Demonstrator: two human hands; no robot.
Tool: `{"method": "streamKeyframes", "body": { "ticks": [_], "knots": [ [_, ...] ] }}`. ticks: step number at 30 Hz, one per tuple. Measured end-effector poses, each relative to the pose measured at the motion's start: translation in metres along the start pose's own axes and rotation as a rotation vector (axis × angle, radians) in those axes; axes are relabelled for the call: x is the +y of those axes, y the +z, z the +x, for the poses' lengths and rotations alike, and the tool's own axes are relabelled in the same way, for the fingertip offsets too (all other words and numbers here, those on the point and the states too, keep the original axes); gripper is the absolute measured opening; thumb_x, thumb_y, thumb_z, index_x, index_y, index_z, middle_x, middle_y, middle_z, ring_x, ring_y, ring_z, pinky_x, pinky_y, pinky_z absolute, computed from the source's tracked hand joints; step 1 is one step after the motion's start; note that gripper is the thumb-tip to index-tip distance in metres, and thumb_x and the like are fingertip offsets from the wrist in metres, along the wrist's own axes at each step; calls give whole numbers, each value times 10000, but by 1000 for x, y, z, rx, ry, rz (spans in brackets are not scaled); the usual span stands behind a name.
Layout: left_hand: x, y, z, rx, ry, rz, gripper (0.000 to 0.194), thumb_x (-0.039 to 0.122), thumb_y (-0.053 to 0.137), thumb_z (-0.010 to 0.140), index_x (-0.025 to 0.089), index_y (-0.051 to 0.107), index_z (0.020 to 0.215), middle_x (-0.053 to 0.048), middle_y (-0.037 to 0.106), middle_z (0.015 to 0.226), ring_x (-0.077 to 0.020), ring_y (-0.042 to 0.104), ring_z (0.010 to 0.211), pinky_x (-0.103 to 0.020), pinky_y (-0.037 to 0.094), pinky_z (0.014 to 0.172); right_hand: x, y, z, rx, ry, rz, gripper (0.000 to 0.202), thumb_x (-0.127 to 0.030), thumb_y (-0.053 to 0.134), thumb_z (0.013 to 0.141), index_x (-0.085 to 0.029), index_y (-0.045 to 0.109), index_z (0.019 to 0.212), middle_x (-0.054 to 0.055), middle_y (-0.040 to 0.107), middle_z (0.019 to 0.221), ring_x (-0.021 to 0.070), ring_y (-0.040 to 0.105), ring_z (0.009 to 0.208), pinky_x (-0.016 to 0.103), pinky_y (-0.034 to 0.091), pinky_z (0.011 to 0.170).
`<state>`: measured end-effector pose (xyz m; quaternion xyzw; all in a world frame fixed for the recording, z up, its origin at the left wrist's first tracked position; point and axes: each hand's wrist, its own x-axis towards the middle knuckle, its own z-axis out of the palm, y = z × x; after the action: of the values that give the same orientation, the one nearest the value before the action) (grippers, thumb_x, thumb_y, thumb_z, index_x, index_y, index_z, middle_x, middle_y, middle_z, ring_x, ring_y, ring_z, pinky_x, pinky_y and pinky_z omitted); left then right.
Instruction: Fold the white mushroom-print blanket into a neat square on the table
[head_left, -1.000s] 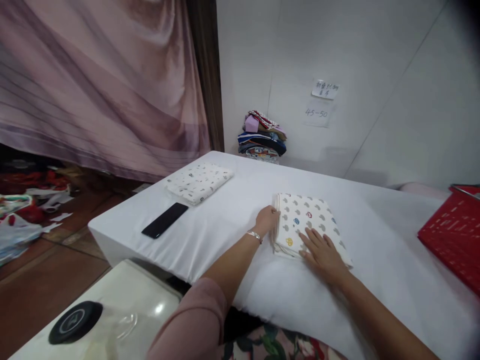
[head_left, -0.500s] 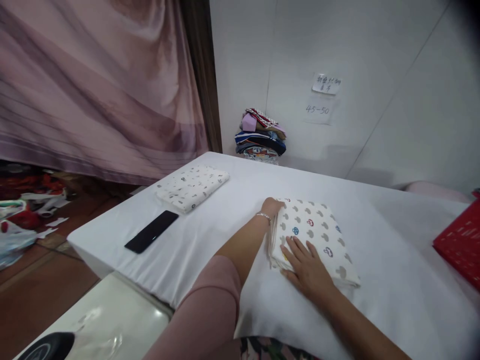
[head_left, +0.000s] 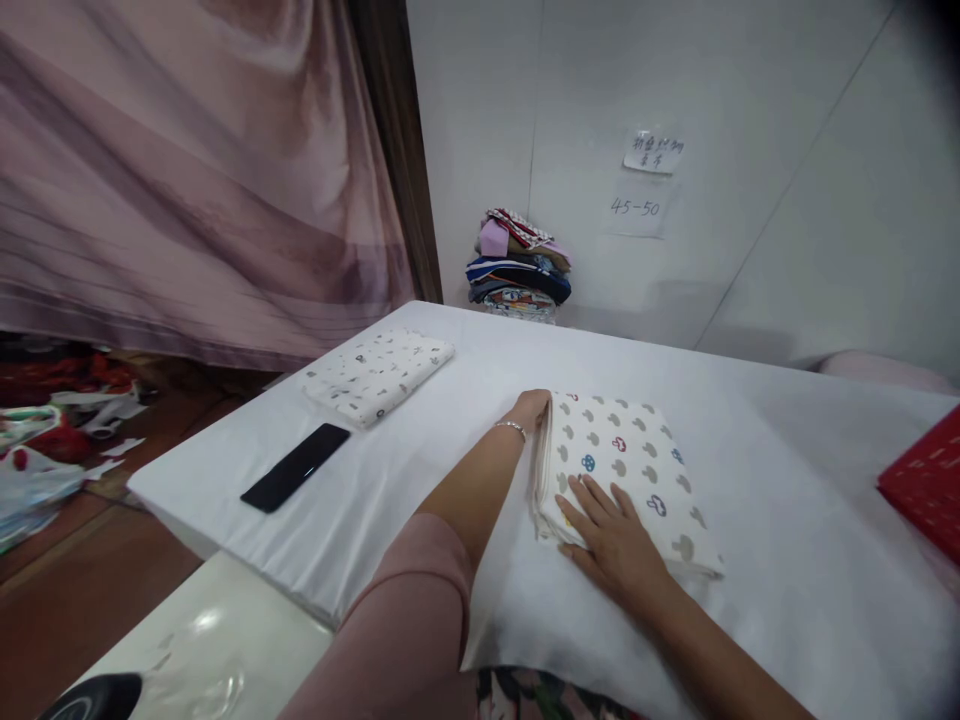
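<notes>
A folded white cloth [head_left: 622, 470] with grey, red, blue and purple mushroom prints lies flat on the white-covered table [head_left: 780, 480]. My left hand [head_left: 531, 405], with a silver bracelet at its wrist, is against the cloth's far left corner. Its fingers are mostly hidden at the layered left edge. Spread flat on the near left part of the cloth is my right hand [head_left: 611, 530], fingers apart and nothing held.
Another folded white printed cloth [head_left: 379, 375] and a black phone [head_left: 295, 467] rest on the table's left side. Behind the table rises a stack of folded fabrics [head_left: 519, 265] by the wall. A red object [head_left: 926, 490] sits at the right edge.
My left hand has slid slightly left, off the cloth's top surface to its left edge. My right hand stays flat in nearly the same place. The view has shifted a little.
</notes>
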<state>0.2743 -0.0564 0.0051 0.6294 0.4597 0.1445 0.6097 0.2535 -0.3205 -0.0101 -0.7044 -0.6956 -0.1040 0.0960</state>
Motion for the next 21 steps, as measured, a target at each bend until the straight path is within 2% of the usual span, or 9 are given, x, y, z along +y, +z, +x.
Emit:
{"method": "streamKeyframes", "body": {
  "ticks": [4, 6, 8, 11, 13, 17, 21],
  "knots": [
    [-2, -18, -6, -138, 79, 108, 104, 166, 584, 764, 130, 654, 832, -39, 639, 734, -118, 580, 669, -242, 486, 637, -1, 0, 0, -5, 2, -2, 513, -428, 438, 885, -272, 384, 1371, 82, 309, 1457, 301, 276, 1326, 536, 249, 1021],
    [-5, -25, -7, -154, 148, 152, 145, 140, 580, 725, 146, 670, 839, -38, 652, 732, -125, 587, 686, -240, 484, 653, -1, -1, 0, -9, 4, -9, 515, -427, 437, 886, -262, 386, 1371, 87, 306, 1458, 303, 268, 1328, 539, 246, 1020],
    [-8, -29, -7, -133, 223, 194, 221, 168, 588, 713, 155, 665, 919, -53, 671, 823, -136, 595, 740, -250, 487, 686, -2, -1, 0, -13, 5, -19, 514, -426, 434, 888, -259, 385, 1371, 90, 306, 1458, 302, 267, 1329, 538, 245, 1020],
    [-10, -28, -4, -97, 346, 246, 417, 221, 619, 704, 204, 603, 1121, -58, 643, 1071, -143, 592, 841, -256, 481, 766, -2, -1, 0, -17, 2, -33, 510, -421, 428, 891, -257, 382, 1372, 91, 304, 1459, 302, 271, 1326, 541, 248, 1016],
    [-10, -27, -2, -98, 424, 274, 478, 209, 616, 708, 249, 579, 1182, -32, 605, 1174, -139, 587, 894, -250, 461, 832, -2, -1, 0, -22, 2, -35, 514, -419, 429, 891, -251, 379, 1375, 93, 303, 1459, 307, 276, 1323, 545, 252, 1011],
    [-9, -23, 5, -130, 509, 324, 304, 187, 547, 754, 243, 699, 1011, -6, 669, 1065, -160, 587, 947, -239, 429, 886, -2, -1, -1, -24, 7, -33, 501, -410, 436, 890, -277, 382, 1370, 84, 312, 1457, 302, 288, 1318, 534, 254, 1015],
    [-10, -19, 13, -105, 485, 361, 271, 202, 539, 756, 233, 727, 949, -15, 704, 964, -184, 599, 920, -258, 443, 842, -1, -2, -1, -16, 1, -44, 454, -392, 449, 889, -299, 428, 1332, 74, 337, 1446, 296, 309, 1306, 522, 266, 1010]
  ]
}}
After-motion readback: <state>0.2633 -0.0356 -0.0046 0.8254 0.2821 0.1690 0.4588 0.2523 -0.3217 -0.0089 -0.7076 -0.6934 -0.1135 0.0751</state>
